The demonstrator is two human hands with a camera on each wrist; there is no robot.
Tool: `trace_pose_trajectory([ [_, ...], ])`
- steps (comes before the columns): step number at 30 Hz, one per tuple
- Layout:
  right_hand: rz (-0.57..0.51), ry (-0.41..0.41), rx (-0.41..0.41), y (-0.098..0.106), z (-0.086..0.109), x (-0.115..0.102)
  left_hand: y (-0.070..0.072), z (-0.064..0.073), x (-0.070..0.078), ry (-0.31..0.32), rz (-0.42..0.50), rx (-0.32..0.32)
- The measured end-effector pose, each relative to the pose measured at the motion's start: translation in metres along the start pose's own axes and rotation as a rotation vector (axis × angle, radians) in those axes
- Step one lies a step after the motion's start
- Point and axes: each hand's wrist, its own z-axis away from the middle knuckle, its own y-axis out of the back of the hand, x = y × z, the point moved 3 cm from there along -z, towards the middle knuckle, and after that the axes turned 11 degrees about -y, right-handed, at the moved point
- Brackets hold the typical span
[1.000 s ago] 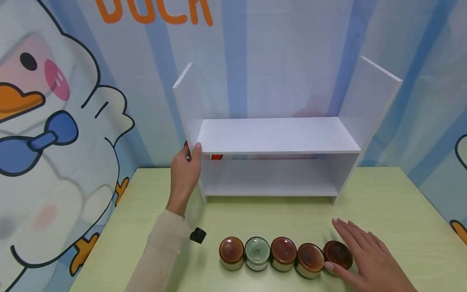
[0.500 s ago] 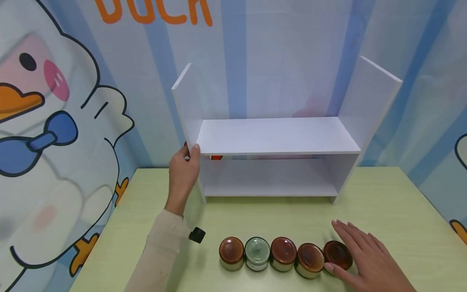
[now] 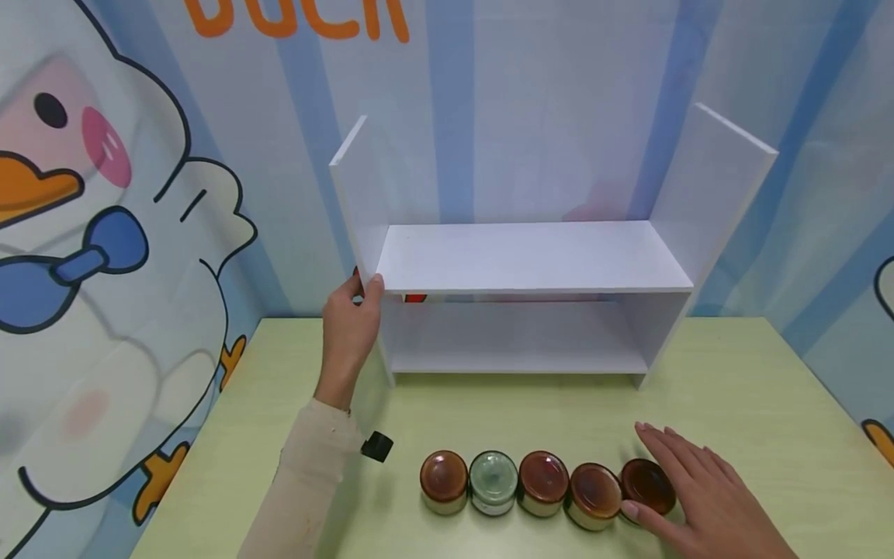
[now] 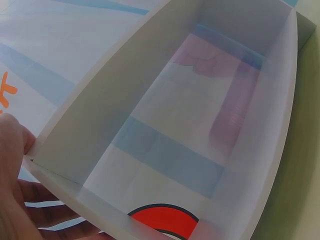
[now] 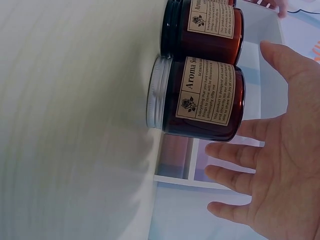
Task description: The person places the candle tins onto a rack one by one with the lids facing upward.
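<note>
My left hand [image 3: 351, 326] grips the left side panel of a white two-tier shelf [image 3: 517, 260]. Its thumb lies on the panel's front edge, and the fingers [image 4: 47, 216] reach behind in the left wrist view. In front of the shelf, scented candle jars stand in a row. They include a brown one [image 3: 444, 481], a green one [image 3: 493, 481] and the rightmost dark brown one [image 3: 646, 489]. The right wrist view shows this end jar [image 5: 205, 100] with its silver lid down on the table. Beside it my right hand [image 3: 705, 497] is spread, its fingers straight; contact is unclear.
The pale yellow-green table [image 3: 754, 404] carries everything. Right behind the shelf hangs a blue-striped backdrop [image 3: 531, 116] with a cartoon duck. A small black block [image 3: 377, 446] sits at the left sleeve. Two more brown jars [image 3: 594, 495] fill the row's middle and right.
The head view has shifted very slightly. Both hands, the shelf and the jars keep their places.
</note>
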Motion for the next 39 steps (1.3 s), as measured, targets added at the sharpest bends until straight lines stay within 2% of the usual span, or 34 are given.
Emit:
trace_pose_trajectory([
  [14,-0.017,0.002,-0.045,-0.006,-0.002,-0.001,0.0,0.0,-0.001,0.017,0.009,-0.002],
  [21,-0.039,0.067,-0.041,-0.007,-0.004,0.0,0.0,0.0,-0.001,0.02,0.007,0.0],
  [28,0.033,0.107,-0.037,-0.007,-0.003,0.002,0.0,-0.001,-0.001,0.015,0.006,0.004],
  [35,0.088,0.114,-0.134,-0.005,-0.009,0.0,0.0,0.0,-0.001,0.001,0.01,0.006],
  [39,0.097,0.137,-0.16,-0.004,-0.012,0.0,0.0,0.001,-0.001,-0.01,0.007,0.006],
])
